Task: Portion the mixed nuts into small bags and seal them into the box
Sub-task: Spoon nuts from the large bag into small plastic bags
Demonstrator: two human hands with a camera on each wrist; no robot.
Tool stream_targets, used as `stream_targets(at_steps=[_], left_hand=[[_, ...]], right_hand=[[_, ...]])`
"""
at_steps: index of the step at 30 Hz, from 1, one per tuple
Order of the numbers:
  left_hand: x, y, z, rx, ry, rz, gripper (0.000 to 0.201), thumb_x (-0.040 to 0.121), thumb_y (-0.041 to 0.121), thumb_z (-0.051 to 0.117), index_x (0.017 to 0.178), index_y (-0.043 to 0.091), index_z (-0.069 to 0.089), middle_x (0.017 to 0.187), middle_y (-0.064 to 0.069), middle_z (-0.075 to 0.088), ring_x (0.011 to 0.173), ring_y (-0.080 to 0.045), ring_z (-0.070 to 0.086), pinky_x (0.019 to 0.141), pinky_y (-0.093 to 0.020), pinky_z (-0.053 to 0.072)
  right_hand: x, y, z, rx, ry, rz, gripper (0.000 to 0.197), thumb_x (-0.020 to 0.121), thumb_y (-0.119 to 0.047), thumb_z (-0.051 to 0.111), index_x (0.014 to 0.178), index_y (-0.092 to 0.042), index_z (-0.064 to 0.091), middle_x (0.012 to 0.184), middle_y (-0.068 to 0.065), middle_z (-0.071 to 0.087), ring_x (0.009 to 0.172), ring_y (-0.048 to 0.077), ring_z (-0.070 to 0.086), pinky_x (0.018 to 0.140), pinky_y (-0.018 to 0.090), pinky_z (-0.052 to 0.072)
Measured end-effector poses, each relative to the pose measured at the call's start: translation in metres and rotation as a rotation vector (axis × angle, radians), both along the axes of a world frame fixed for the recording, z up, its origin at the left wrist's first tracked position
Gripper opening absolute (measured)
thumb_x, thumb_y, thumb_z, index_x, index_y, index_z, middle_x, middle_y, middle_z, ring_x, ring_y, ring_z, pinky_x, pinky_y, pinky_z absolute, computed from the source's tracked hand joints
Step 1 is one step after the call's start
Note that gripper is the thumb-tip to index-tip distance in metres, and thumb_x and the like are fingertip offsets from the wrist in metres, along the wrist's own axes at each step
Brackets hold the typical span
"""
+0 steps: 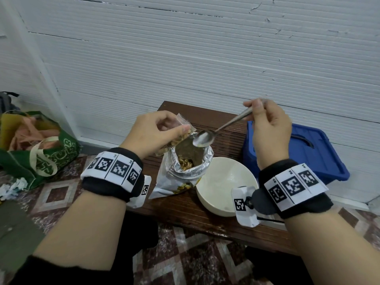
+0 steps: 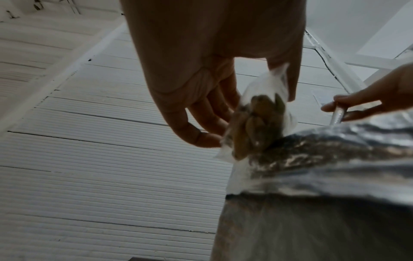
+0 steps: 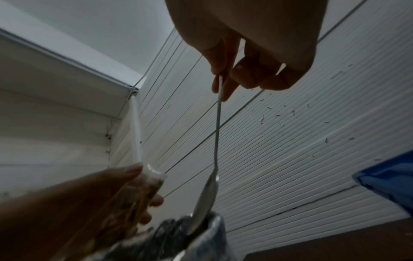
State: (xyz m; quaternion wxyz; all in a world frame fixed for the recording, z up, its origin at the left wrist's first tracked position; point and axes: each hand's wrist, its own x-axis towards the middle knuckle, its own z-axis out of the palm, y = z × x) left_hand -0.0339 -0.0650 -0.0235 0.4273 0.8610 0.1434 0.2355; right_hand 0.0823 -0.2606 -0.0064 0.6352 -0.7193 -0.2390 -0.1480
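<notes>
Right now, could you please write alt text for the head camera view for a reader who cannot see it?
The left hand holds a small clear plastic bag of nuts beside an open foil nut pouch, while the right hand holds an empty metal spoon over the pouch. A white bowl and blue lidded plastic box sit nearby.

Head cam looks down at bench; wrist cams look up close; all share foil bag (image 1: 185,161).
</notes>
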Motion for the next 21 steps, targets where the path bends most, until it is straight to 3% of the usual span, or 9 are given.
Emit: stream_targets(at_steps=[2,4,7,8,10,12,17,21], left_hand=[[0.001,0.001,-0.001,-0.004,0.016,-0.021,0.026,0.076,0.045,0.073,0.089,0.024,0.070,0.084,0.010,0.069,0.080,0.000,0.063,0.072,-0.012,0.049],[0.001,0.002,-0.003,-0.002,0.035,-0.031,0.026,0.077,0.045,0.072,0.092,0.024,0.070,0.088,0.008,0.070,0.085,-0.003,0.064,0.073,-0.009,0.048],[0.003,0.003,-0.006,-0.003,0.043,-0.030,0.026,0.079,0.044,0.071,0.094,0.023,0.070,0.092,0.006,0.071,0.089,-0.004,0.065,0.075,-0.010,0.049],[0.003,0.003,-0.006,-0.009,0.042,-0.030,0.026,0.079,0.044,0.070,0.094,0.022,0.070,0.092,0.005,0.072,0.089,-0.005,0.065,0.078,-0.015,0.051],[0.004,0.004,-0.007,-0.017,0.042,-0.031,0.027,0.079,0.045,0.070,0.094,0.022,0.070,0.091,0.005,0.072,0.088,-0.006,0.066,0.078,-0.018,0.052],[0.004,0.004,-0.008,-0.014,0.042,-0.032,0.030,0.077,0.047,0.070,0.094,0.022,0.070,0.090,0.005,0.072,0.087,-0.006,0.066,0.076,-0.015,0.051],[0.004,0.003,-0.008,-0.010,0.056,-0.046,0.050,0.063,0.064,0.065,0.093,0.024,0.070,0.090,0.004,0.071,0.088,-0.009,0.066,0.083,-0.028,0.055],[0.003,0.002,-0.008,-0.022,0.070,-0.059,0.054,0.063,0.064,0.066,0.098,0.024,0.070,0.092,0.005,0.071,0.089,-0.008,0.066,0.083,-0.028,0.055]], right_hand=[[-0.007,0.003,-0.004,-0.096,-0.040,0.121,0.021,0.098,-0.020,0.052,0.088,-0.026,0.069,0.074,-0.013,0.065,0.072,0.006,0.060,0.071,0.021,0.046],[-0.013,0.006,-0.009,-0.178,-0.077,0.220,0.018,0.097,-0.018,0.054,0.093,-0.023,0.071,0.080,-0.012,0.068,0.072,0.010,0.062,0.067,0.017,0.046],[-0.018,0.009,-0.021,-0.327,-0.154,0.308,0.018,0.095,-0.014,0.056,0.097,-0.020,0.073,0.081,-0.007,0.070,0.065,0.001,0.057,0.060,0.009,0.038],[-0.018,0.011,-0.027,-0.404,-0.205,0.321,0.019,0.095,-0.015,0.056,0.099,-0.021,0.073,0.080,-0.005,0.070,0.065,0.000,0.056,0.062,0.011,0.039],[-0.021,0.014,-0.040,-0.567,-0.326,0.334,0.020,0.095,-0.020,0.053,0.102,-0.025,0.072,0.082,-0.006,0.070,0.074,0.003,0.061,0.073,0.031,0.048],[-0.026,0.016,-0.047,-0.695,-0.403,0.322,0.023,0.094,-0.025,0.048,0.100,-0.027,0.070,0.082,-0.007,0.070,0.081,0.016,0.064,0.077,0.045,0.048],[-0.026,0.018,-0.049,-0.755,-0.333,0.298,0.020,0.096,-0.023,0.050,0.097,-0.024,0.070,0.082,-0.006,0.070,0.085,0.023,0.062,0.082,0.047,0.044],[-0.023,0.022,-0.046,-0.631,-0.140,0.286,0.021,0.097,-0.020,0.051,0.095,-0.020,0.072,0.084,-0.007,0.070,0.085,0.016,0.063,0.086,0.048,0.048]])
